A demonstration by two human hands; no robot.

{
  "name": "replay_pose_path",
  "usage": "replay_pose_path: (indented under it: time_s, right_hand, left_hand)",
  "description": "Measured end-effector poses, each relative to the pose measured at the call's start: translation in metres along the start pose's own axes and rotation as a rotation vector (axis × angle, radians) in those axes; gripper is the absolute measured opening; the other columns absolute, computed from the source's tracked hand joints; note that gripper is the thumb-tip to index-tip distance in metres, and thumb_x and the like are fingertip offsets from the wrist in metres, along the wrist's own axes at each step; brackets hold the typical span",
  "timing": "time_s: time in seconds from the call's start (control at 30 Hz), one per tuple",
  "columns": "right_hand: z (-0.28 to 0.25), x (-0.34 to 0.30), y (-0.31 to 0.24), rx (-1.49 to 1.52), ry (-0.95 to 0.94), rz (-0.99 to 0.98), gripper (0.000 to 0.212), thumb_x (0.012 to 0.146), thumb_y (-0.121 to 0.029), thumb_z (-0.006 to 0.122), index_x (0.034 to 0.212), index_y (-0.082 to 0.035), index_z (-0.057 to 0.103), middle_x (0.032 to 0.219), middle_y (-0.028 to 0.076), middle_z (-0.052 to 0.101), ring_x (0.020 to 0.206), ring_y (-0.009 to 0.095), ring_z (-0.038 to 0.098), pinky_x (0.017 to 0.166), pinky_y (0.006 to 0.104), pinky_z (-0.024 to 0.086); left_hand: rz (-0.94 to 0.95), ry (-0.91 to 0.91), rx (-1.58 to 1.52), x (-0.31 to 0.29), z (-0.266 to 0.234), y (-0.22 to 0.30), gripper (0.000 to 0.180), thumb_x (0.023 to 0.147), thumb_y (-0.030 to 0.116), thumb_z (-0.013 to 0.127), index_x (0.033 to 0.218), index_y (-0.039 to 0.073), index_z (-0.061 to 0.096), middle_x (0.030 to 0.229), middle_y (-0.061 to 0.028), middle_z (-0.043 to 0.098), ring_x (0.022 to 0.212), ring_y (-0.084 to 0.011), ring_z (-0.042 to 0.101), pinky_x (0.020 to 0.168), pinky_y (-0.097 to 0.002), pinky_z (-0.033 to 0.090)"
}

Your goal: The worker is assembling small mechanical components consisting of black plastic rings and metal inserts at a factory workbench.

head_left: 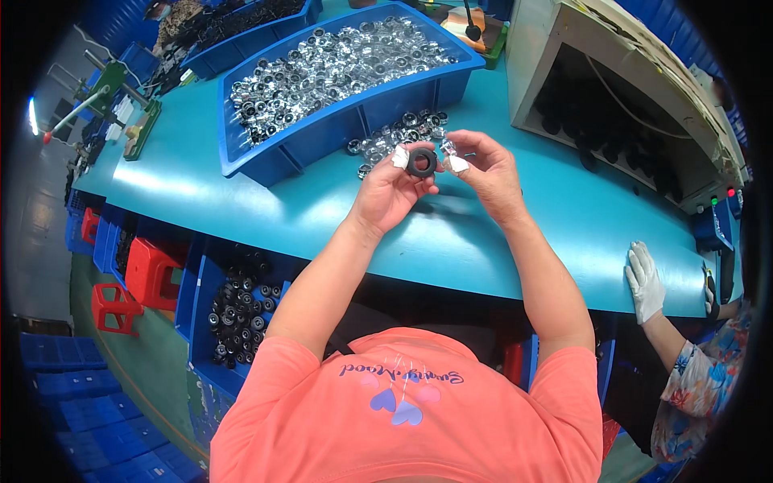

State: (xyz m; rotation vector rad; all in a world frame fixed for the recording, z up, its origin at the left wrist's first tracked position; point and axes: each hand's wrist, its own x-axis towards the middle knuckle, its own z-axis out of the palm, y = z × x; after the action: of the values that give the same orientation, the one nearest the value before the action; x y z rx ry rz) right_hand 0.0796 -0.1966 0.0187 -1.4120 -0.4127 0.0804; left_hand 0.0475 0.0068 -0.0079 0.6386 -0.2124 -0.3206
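Note:
Between the fingers and thumb of my left hand (386, 197) is a black ring-shaped part (412, 166), its hole facing up toward me. White wrapping covers my left thumb tip. Close beside it, my right hand (495, 179) pinches a small shiny silver part (448, 148), with white wrapping on that thumb as well. The two parts are apart, with a narrow gap between them. Just beyond my hands, a loose heap of silver round parts (385, 145) lies on the teal tabletop (322, 229).
Behind the heap stands a large blue bin (322, 133) full of silver parts. A pale box-like housing (523, 72) with black parts inside is at right. A co-worker's gloved hand (646, 282) rests at the right edge. A green hand press (109, 84) stands left; red stools (151, 272) are below.

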Motion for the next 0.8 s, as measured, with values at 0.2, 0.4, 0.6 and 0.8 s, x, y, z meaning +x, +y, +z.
replay_pose_path:
  time_s: [0.2, 0.4, 0.6, 0.8]
  right_hand:
    - [0.008, -0.002, -0.003, -0.214, -0.021, -0.206, 0.031, 0.077, -0.008, 0.083, 0.105, -0.009, 0.071, 0.105, 0.001, 0.069, 0.094, 0.012, 0.065, 0.08, 0.028, 0.056]
    - [0.019, -0.006, -0.013, -0.535, 0.019, -0.417, 0.03, 0.069, -0.005, 0.083, 0.095, -0.01, 0.069, 0.094, 0.001, 0.068, 0.084, 0.017, 0.063, 0.072, 0.03, 0.053]
    - [0.025, -0.01, -0.015, -0.596, 0.077, -0.391, 0.03, 0.067, -0.001, 0.082, 0.093, -0.009, 0.068, 0.088, 0.001, 0.065, 0.079, 0.017, 0.063, 0.068, 0.0309, 0.053]
    - [0.027, -0.009, -0.008, -0.613, 0.068, -0.424, 0.032, 0.071, 0.0, 0.079, 0.1, -0.008, 0.07, 0.091, 0.003, 0.065, 0.081, 0.018, 0.066, 0.073, 0.0312, 0.055]
  left_hand:
    - [0.048, 0.007, 0.078, 0.0, -0.005, -0.004, 0.043, 0.106, 0.03, 0.05, 0.136, 0.0, 0.056, 0.112, -0.0079, 0.067, 0.099, -0.0211, 0.065, 0.088, -0.0393, 0.054]
    - [0.051, 0.115, 0.224, -0.001, 0.011, -0.005, 0.036, 0.106, 0.024, 0.052, 0.134, 0.002, 0.058, 0.111, -0.0052, 0.066, 0.102, -0.016, 0.064, 0.091, -0.035, 0.053]
    - [0.118, 0.122, 0.336, -0.001, 0.018, -0.008, 0.035, 0.105, 0.023, 0.057, 0.135, 0.003, 0.057, 0.111, -0.0031, 0.065, 0.101, -0.0122, 0.063, 0.09, -0.0309, 0.052]
    - [0.227, 0.135, 0.687, 0.001, 0.012, -0.015, 0.033, 0.104, 0.013, 0.057, 0.135, 0.002, 0.055, 0.111, -0.0039, 0.065, 0.099, -0.0116, 0.062, 0.09, -0.0294, 0.051]
